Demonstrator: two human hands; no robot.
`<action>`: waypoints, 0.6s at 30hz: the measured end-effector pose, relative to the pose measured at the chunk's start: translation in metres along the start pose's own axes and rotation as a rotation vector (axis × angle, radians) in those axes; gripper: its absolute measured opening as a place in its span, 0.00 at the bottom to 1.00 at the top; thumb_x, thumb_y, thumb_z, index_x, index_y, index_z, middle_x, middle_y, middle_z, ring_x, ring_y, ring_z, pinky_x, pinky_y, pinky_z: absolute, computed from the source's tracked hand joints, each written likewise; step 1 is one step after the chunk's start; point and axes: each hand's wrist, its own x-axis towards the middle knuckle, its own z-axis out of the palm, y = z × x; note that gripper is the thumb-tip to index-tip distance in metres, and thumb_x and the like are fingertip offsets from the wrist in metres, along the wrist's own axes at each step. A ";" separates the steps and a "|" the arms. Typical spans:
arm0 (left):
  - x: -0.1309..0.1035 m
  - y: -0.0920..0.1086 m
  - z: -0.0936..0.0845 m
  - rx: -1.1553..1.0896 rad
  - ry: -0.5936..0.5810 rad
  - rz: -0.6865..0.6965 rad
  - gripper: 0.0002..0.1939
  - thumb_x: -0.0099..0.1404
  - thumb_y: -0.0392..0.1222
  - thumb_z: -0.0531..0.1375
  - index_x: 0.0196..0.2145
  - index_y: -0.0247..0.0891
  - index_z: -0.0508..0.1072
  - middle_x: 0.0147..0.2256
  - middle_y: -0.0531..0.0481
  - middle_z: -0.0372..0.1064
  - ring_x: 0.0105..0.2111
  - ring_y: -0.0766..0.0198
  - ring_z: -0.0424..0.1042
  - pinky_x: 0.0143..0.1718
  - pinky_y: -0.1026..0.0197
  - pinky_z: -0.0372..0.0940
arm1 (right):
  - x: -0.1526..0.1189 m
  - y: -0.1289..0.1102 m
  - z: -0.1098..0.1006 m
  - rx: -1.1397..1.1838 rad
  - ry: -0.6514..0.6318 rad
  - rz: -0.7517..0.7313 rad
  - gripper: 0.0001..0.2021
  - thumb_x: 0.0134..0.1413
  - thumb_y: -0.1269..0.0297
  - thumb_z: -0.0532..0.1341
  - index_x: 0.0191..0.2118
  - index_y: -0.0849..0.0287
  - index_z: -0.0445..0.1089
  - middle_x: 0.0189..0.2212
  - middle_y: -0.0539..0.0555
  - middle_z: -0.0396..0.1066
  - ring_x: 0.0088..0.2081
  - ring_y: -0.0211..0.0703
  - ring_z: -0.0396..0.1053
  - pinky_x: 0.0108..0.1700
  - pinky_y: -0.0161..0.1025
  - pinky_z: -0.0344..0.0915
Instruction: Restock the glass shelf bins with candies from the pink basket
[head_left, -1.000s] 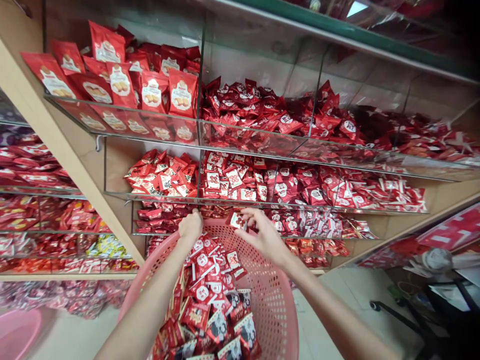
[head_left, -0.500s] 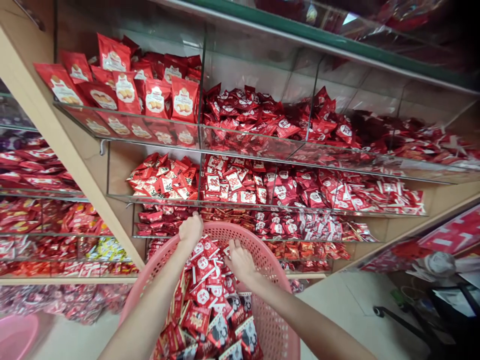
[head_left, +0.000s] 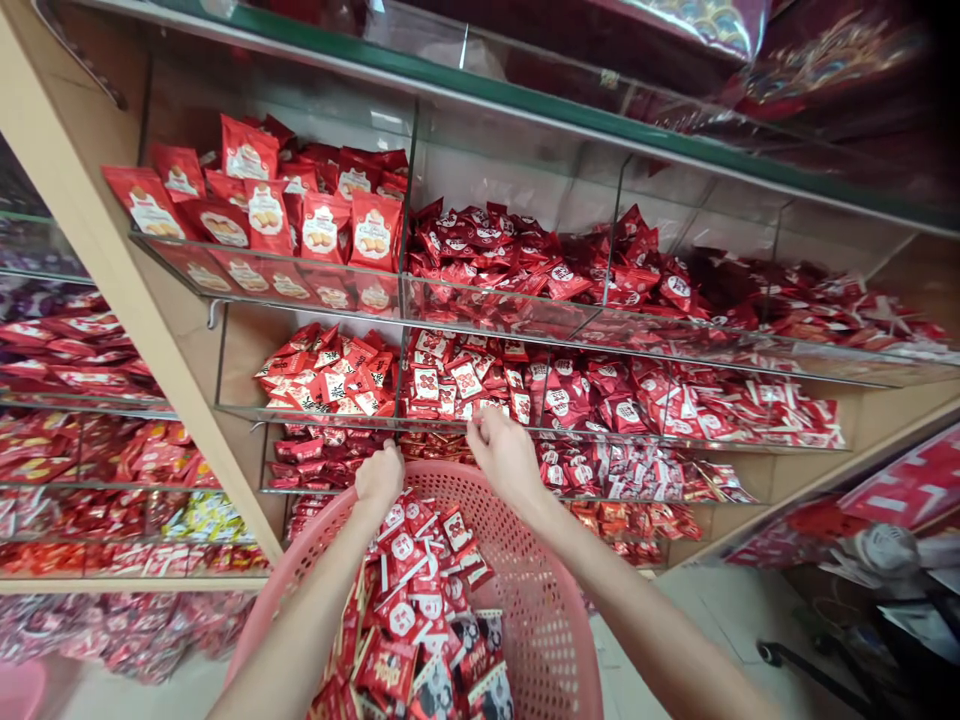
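A pink perforated plastic basket (head_left: 551,600) stands below the shelves, partly filled with small red snack packets (head_left: 405,620). My left hand (head_left: 379,477) is closed on its far rim, left of centre. My right hand (head_left: 510,460) is raised above the basket, at the front edge of a shelf compartment holding white-and-red flower-print packets (head_left: 466,378). Its fingers are curled over those packets; whether they hold one is hidden. Several packets of the same flower print (head_left: 456,528) lie at the far right of the heap in the basket.
Clear-fronted shelves (head_left: 480,312) hold red packets in divided compartments, with larger biscuit packets (head_left: 266,215) at upper left. A slanting wooden upright (head_left: 142,300) divides the shelving. A pink tub (head_left: 21,690) is at lower left; a dark wheeled base (head_left: 814,665) stands at right.
My right hand has moved up out of the basket to the shelf edge. Flower-print packets now show in the basket where it was. My left hand stays on the rim. The view has shifted slightly.
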 end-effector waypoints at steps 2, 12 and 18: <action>0.000 -0.001 0.000 0.010 0.006 0.009 0.21 0.67 0.42 0.38 0.47 0.33 0.65 0.38 0.35 0.73 0.41 0.47 0.73 0.38 0.49 0.65 | 0.025 -0.004 -0.010 -0.005 0.148 -0.018 0.10 0.60 0.65 0.50 0.45 0.60 0.62 0.39 0.57 0.69 0.39 0.45 0.67 0.39 0.38 0.60; -0.003 0.003 -0.005 0.035 -0.008 0.026 0.20 0.67 0.39 0.39 0.48 0.30 0.64 0.38 0.34 0.72 0.42 0.47 0.72 0.38 0.50 0.65 | 0.064 -0.018 0.000 -0.177 0.108 0.070 0.23 0.54 0.64 0.59 0.54 0.63 0.53 0.43 0.64 0.67 0.45 0.55 0.63 0.45 0.49 0.58; -0.002 0.003 -0.004 0.036 -0.011 0.032 0.20 0.67 0.39 0.39 0.48 0.31 0.64 0.38 0.33 0.72 0.42 0.48 0.72 0.39 0.49 0.65 | 0.062 -0.018 -0.010 -0.173 0.135 0.058 0.23 0.54 0.65 0.57 0.55 0.64 0.54 0.42 0.64 0.69 0.45 0.55 0.63 0.45 0.48 0.58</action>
